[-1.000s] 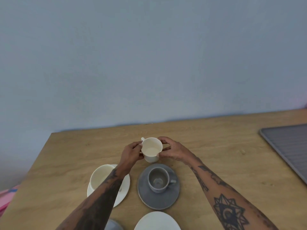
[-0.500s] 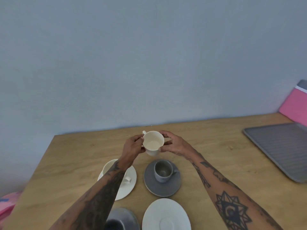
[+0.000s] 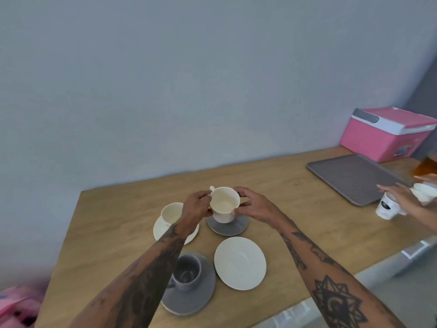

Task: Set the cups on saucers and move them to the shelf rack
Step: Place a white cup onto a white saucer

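Note:
Both hands hold a cream cup (image 3: pixel 223 205) in the air above the table: my left hand (image 3: pixel 196 207) pinches its left side near the handle, my right hand (image 3: pixel 254 208) its right side. Behind and below the cup lies a grey saucer (image 3: pixel 233 227); the grey cup seen on it earlier is hidden. To the left, another cream cup (image 3: pixel 171 213) stands on a white saucer (image 3: pixel 160 229). Near me a grey cup (image 3: pixel 186 274) sits on a grey saucer (image 3: pixel 189 301). A bare white saucer (image 3: pixel 240 262) lies to its right.
A grey ribbed tray (image 3: pixel 352 178) lies at the right on the wooden table (image 3: pixel 113 223), with a pink cooler box (image 3: pixel 385 134) behind it. Another person's hand (image 3: pixel 402 197) at the far right reaches by a white paper cup (image 3: pixel 386 207) and a white cup (image 3: pixel 424 191).
The view has swung right and down, bringing in the near grey cup, the tray, the cooler and another person's hand. The cream cup stays held in both hands, lifted a little.

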### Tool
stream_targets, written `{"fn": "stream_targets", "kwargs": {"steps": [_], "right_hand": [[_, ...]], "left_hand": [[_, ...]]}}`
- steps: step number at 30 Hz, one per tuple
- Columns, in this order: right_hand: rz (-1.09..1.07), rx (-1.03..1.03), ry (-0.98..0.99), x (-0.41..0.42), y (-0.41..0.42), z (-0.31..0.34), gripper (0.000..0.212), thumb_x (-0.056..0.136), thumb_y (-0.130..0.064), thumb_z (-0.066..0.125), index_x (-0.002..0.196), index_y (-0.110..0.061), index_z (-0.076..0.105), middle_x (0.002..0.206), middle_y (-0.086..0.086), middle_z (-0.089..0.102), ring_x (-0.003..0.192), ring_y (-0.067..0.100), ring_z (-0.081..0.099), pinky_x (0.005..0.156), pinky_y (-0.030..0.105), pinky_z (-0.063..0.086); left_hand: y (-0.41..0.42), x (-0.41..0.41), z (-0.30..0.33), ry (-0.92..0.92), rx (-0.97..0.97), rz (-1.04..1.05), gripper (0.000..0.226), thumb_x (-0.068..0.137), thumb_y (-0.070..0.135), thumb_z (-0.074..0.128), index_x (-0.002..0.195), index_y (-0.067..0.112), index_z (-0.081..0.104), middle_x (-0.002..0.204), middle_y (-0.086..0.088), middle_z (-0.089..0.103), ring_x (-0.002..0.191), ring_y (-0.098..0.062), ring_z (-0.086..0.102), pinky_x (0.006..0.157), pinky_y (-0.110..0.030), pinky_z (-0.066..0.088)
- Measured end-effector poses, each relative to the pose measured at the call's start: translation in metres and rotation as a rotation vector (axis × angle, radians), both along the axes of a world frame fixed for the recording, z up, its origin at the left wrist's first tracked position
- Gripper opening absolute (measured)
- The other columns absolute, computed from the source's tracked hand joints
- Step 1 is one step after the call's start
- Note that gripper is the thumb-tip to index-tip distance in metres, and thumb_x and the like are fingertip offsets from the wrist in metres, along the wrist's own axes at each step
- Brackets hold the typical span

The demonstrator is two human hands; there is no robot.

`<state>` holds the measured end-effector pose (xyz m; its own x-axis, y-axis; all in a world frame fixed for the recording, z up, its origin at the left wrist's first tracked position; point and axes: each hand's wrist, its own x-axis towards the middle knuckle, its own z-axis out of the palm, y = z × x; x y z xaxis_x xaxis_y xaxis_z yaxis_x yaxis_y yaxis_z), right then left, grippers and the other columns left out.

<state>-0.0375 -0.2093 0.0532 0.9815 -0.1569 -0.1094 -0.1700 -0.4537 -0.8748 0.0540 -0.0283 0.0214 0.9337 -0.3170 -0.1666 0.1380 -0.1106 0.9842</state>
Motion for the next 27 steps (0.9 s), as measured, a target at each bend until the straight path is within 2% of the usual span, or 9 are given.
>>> {"fn": "stream_targets", "kwargs": {"steps": [4, 8, 10, 14, 17, 21, 25, 27], "right_hand": [[-0.031, -0.008, 0.037, -0.032, -0.002, -0.012, 0.067, 0.073, -0.012, 0.083, 0.132, -0.033, 0.06, 0.126, -0.013, 0.067, 0.112, 0.013, 0.067, 0.104, 0.041, 0.052], [-0.037, -0.032, 0.096, -0.053, -0.01, -0.027, 0.075, 0.072, -0.019, 0.085, 0.139, -0.032, 0.055, 0.133, -0.01, 0.064, 0.118, 0.017, 0.064, 0.105, 0.045, 0.05], [-0.027, -0.021, 0.111, -0.059, -0.013, -0.036, 0.073, 0.072, -0.017, 0.085, 0.138, -0.032, 0.057, 0.131, -0.008, 0.065, 0.115, 0.017, 0.066, 0.103, 0.044, 0.052], [0.009, 0.023, 0.14, -0.068, -0.016, -0.051, 0.07, 0.074, -0.011, 0.083, 0.136, -0.029, 0.058, 0.13, -0.007, 0.066, 0.108, 0.014, 0.07, 0.099, 0.04, 0.055], [0.029, 0.033, 0.165, -0.072, -0.023, -0.061, 0.072, 0.075, -0.008, 0.083, 0.139, -0.028, 0.056, 0.132, -0.005, 0.064, 0.112, 0.018, 0.068, 0.1, 0.041, 0.053], [0.072, 0.013, 0.177, -0.072, -0.032, -0.068, 0.074, 0.074, -0.01, 0.083, 0.139, -0.03, 0.056, 0.132, -0.005, 0.064, 0.113, 0.02, 0.067, 0.103, 0.043, 0.051], [0.117, -0.007, 0.19, -0.074, -0.038, -0.072, 0.072, 0.075, -0.014, 0.081, 0.139, -0.033, 0.055, 0.131, -0.01, 0.064, 0.11, 0.014, 0.067, 0.1, 0.035, 0.052], [0.137, -0.008, 0.191, -0.075, -0.041, -0.071, 0.07, 0.076, -0.015, 0.081, 0.138, -0.034, 0.056, 0.13, -0.011, 0.064, 0.108, 0.012, 0.067, 0.093, 0.03, 0.052]], "left_hand": [[-0.005, -0.025, -0.015, 0.004, 0.044, -0.02, 0.027, 0.093, 0.013, 0.053, 0.11, 0.013, 0.074, 0.099, -0.011, 0.073, 0.091, -0.032, 0.072, 0.076, -0.044, 0.063], [-0.01, -0.048, -0.03, 0.034, 0.053, -0.056, 0.022, 0.091, 0.012, 0.053, 0.097, 0.019, 0.073, 0.09, -0.007, 0.074, 0.088, -0.031, 0.073, 0.076, -0.051, 0.062], [-0.011, -0.055, -0.04, 0.05, 0.086, -0.053, 0.023, 0.09, 0.013, 0.053, 0.1, 0.019, 0.073, 0.088, -0.006, 0.074, 0.087, -0.031, 0.073, 0.078, -0.049, 0.062], [-0.015, -0.065, -0.056, 0.059, 0.151, -0.015, 0.028, 0.093, 0.016, 0.053, 0.114, 0.013, 0.072, 0.097, -0.01, 0.071, 0.09, -0.03, 0.072, 0.077, -0.043, 0.063], [-0.019, -0.074, -0.064, 0.078, 0.17, 0.004, 0.031, 0.094, 0.014, 0.052, 0.119, 0.008, 0.07, 0.1, -0.011, 0.069, 0.091, -0.028, 0.069, 0.07, -0.036, 0.063], [-0.024, -0.084, -0.07, 0.095, 0.205, 0.038, 0.033, 0.095, 0.015, 0.051, 0.123, 0.009, 0.068, 0.105, -0.011, 0.068, 0.093, -0.028, 0.07, 0.064, -0.028, 0.062], [-0.027, -0.09, -0.075, 0.109, 0.22, 0.073, 0.034, 0.095, 0.016, 0.05, 0.124, 0.009, 0.068, 0.11, -0.013, 0.068, 0.1, -0.031, 0.067, 0.075, -0.037, 0.063], [-0.028, -0.094, -0.075, 0.104, 0.221, 0.082, 0.035, 0.096, 0.016, 0.049, 0.126, 0.01, 0.067, 0.111, -0.013, 0.068, 0.101, -0.031, 0.067, 0.076, -0.037, 0.063]]}}
